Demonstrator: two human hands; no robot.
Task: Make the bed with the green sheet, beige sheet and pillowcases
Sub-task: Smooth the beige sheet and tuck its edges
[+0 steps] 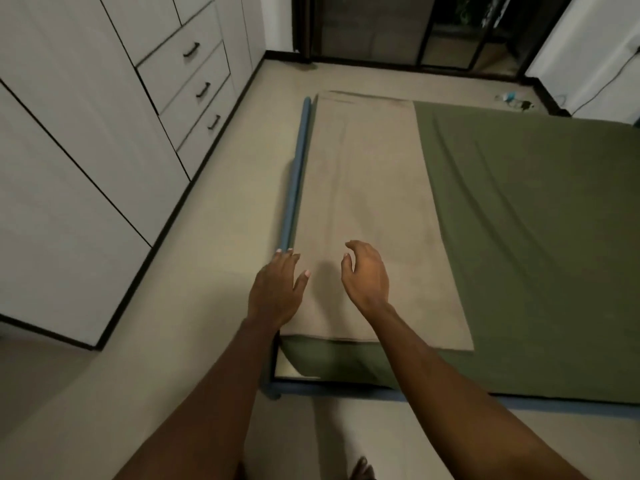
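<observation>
The green sheet [533, 237] covers the mattress and hangs over its near edge. A beige sheet [363, 188], folded into a long strip, lies flat along the bed's left side from the near edge to the far end. My left hand [277, 292] hovers with straight, spread fingers over the strip's near left edge, fingertips by the blue bed rail [294, 178]. My right hand [365, 275] hangs just above the beige strip with loosely curled fingers and holds nothing. No pillowcases show.
A white wardrobe with drawers [194, 77] lines the left wall, leaving a beige floor aisle [221, 209] beside the bed. A dark-framed glass door [398, 29] stands at the far end. A cable and small items [516, 100] lie on the floor far right.
</observation>
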